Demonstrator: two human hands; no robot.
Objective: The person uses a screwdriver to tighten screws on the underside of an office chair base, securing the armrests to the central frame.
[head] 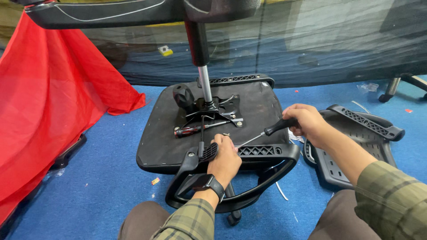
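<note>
So there's an office chair seat (164,133) flipped upside down on blue carpet (102,178), its underside covered in matte black fabric with a slightly fuzzy look, and the metal tilt mechanism plate (220,109) is bolted on in the middle with the shiny chrome gas lift cylinder (205,84) sticking straight up out of it into a thicker black sleeve. The left hand (225,159) rests on the near edge of the seat, fingers curled down around the spot where the black plastic armrest (249,178) meets the seat, pinching something small I can't make out; there's a dark smartwatch (209,183) on that wrist. The right hand (307,123) is closed around the black grip of a screwdriver (267,132), its thin steel shaft angled down and left so the tip lands just beside the left fingertips. The armrest is a smooth curved loop with a ribbed, slotted mounting bracket running along the seat edge. A second screwdriver with a red and black handle (191,130) lies flat on the seat near the plate, next to a chunky black knob (183,95). Off to the right on the carpet sits a moulded black plastic backrest shell (351,146) with slots, and a glossy red cloth (49,98) is draped on the left
</note>
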